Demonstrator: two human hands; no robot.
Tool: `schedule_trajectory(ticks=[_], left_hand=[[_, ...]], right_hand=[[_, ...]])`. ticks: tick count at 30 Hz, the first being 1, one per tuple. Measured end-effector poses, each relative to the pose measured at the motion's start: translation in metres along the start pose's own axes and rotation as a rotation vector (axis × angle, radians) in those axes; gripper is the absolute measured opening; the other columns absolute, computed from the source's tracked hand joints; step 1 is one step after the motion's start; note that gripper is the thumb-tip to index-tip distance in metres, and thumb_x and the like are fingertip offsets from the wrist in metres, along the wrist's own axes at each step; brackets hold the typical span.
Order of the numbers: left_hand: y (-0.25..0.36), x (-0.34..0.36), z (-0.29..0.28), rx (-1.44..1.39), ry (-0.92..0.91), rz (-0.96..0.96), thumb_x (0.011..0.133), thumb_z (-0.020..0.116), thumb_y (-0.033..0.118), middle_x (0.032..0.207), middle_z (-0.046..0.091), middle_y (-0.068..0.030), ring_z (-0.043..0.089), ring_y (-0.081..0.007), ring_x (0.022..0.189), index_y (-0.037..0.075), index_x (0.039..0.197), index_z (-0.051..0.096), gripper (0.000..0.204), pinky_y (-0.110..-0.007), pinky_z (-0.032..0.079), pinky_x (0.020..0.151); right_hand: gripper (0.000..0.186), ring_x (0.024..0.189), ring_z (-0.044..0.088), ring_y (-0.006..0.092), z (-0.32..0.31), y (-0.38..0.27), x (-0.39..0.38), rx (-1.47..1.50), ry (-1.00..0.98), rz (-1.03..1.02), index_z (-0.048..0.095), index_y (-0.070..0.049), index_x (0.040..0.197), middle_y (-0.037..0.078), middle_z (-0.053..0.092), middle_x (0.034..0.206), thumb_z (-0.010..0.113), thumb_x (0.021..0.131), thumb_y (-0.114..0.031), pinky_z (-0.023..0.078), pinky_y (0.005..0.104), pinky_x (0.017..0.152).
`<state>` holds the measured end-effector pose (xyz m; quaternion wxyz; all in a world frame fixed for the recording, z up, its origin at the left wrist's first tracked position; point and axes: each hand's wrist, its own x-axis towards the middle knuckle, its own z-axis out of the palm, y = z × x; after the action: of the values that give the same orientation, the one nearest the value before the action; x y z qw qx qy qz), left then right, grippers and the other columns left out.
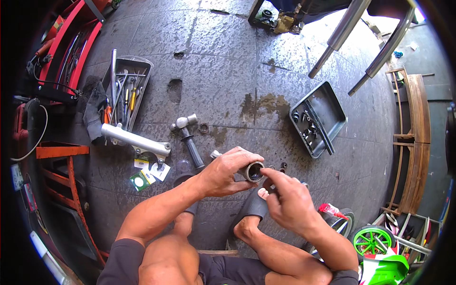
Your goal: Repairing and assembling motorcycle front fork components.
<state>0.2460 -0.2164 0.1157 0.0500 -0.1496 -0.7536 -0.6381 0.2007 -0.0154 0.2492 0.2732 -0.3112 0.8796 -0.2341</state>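
My left hand [227, 175] is closed around a grey metal fork leg [254, 172], its round open mouth facing up at me. Most of the leg is hidden behind the hand. At the right of that mouth, the outstretched index finger of my right hand [290, 198] reaches to the rim; whether it touches cannot be made out. The right thumb stands apart from that finger, and I see nothing held there. On the floor beyond my left hand lies a ball-peen hammer [189, 138] beside a small ring [204, 127]. A second silver fork leg [135, 140] rests further left.
A tray of hand tools [148, 71] lies at the far left, near a red tool cabinet [61, 76]. To the right, a black tray [338, 124] holds a spring and small parts. Two fork tubes [344, 31] hang at upper right. Small packets [142, 180] lie near my left foot.
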Motion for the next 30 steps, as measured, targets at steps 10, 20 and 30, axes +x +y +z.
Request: schedule_trajectory(ticks=[10, 20, 30], left_hand=[[-0.003, -0.002, -0.001, -0.017, -0.029, 0.018, 0.075, 0.092, 0.011, 0.122, 0.073, -0.0128, 0.068, -0.0311, 0.113, 0.004, 0.135, 0.065, 0.066, -0.044, 0.054, 0.099], [0.003, 0.002, -0.005, -0.025, -0.148, 0.018, 0.074, 0.089, 0.006, 0.122, 0.071, -0.0118, 0.066, -0.0309, 0.114, 0.004, 0.136, 0.064, 0.066, -0.043, 0.056, 0.097], [0.002, 0.004, -0.002, -0.013, -0.12, 0.032, 0.074, 0.089, 0.007, 0.119, 0.073, -0.0122, 0.068, -0.0319, 0.111, 0.004, 0.133, 0.065, 0.064, -0.043, 0.056, 0.097]], right_hand=[[0.049, 0.087, 0.07, 0.031, -0.015, 0.003, 0.007, -0.077, -0.038, -0.082, 0.065, -0.008, 0.133, 0.011, 0.071, 0.099, 0.06, 0.085, -0.001, 0.047, 0.0431, 0.077], [0.037, 0.079, 0.068, 0.0211, -0.011, 0.0, 0.011, -0.747, -0.084, -0.396, 0.063, -0.011, 0.124, 0.004, 0.066, 0.091, 0.066, 0.089, -0.022, 0.042, 0.0402, 0.074], [0.048, 0.086, 0.073, 0.0389, -0.005, 0.001, 0.004, -0.158, -0.279, -0.024, 0.054, -0.004, 0.134, 0.017, 0.074, 0.093, 0.063, 0.088, -0.014, 0.051, 0.0535, 0.076]])
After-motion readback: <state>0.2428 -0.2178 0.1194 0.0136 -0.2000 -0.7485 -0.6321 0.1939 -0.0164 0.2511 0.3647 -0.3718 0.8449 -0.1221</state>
